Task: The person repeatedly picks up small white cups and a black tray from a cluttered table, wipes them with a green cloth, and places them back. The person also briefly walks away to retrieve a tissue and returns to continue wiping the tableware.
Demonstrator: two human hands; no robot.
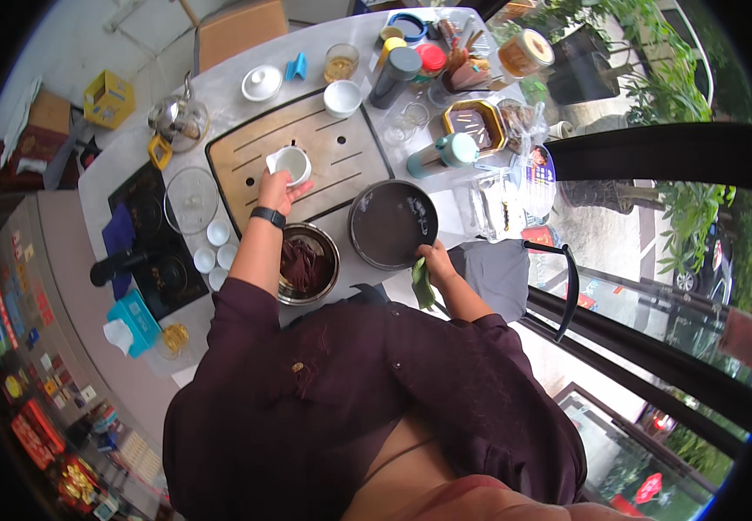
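My left hand (278,194) holds a small white porcelain pitcher with a spout (294,164) over a slotted tea tray (350,159). My right hand (437,264) grips a green cloth (422,284) at the near right rim of a dark round pan (389,228). Pale residue clings to the pan's inner side. Between my arms, a steel bowl (333,280) contains a crumpled dark red cloth (304,264). A white cup (342,99) stands on the tray's far edge, and a lidded white gaiwan (262,83) sits beyond it.
Left are a glass kettle (184,124), a glass lid (191,198), several small white cups (204,260), a black cooktop (148,215) and a blue tissue box (133,323). Right are a light-blue bottle (441,156), a grey tumbler (396,77), an octagonal box (476,127) and a grey chair (490,277).
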